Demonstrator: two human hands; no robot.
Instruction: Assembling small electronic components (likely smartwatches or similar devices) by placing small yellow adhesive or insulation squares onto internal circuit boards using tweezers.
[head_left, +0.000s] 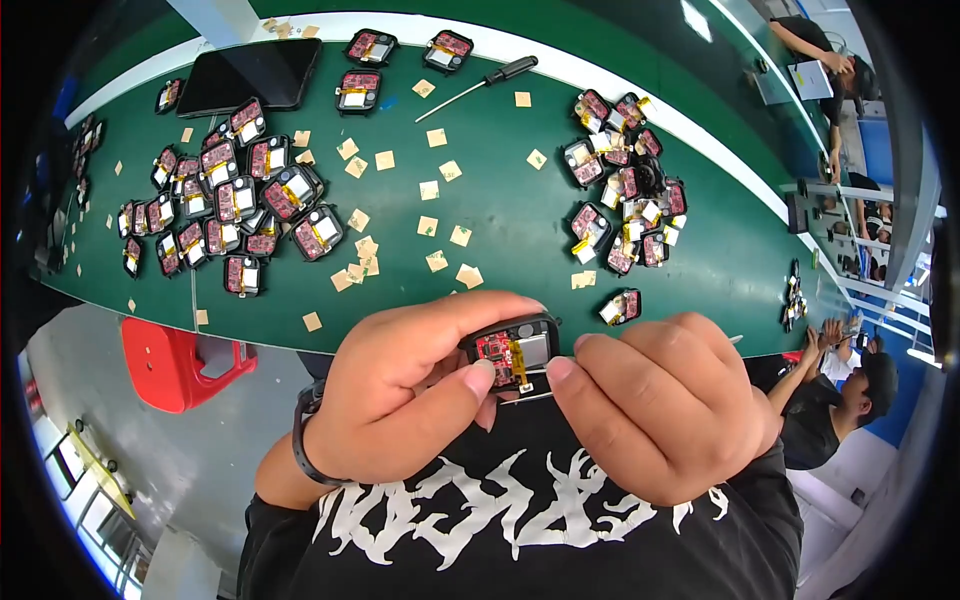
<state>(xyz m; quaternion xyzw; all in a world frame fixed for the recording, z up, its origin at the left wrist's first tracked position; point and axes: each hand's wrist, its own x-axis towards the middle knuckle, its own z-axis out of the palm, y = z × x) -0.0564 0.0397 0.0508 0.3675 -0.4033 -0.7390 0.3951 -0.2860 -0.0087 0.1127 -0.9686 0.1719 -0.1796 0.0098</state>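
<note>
Close to my body, past the table's near edge, my left hand (400,385) grips a small black device housing (515,352), its thumb on the front. Inside the housing show a red circuit board, a yellow flex strip and a silver-grey square part. My right hand (665,405) is closed, thumb and forefinger pinched at the housing's right edge. What sits between those fingertips is hidden. A thin metal sliver (532,397) shows just below the housing; I cannot tell what it belongs to.
Piles of similar open housings lie left (235,198) and right (628,182) on the green table (480,215). Small beige squares (385,160) are scattered between them. A screwdriver (510,70) and black tablet-like panel (250,78) lie farther back. A red stool (165,365) stands left; other people sit right.
</note>
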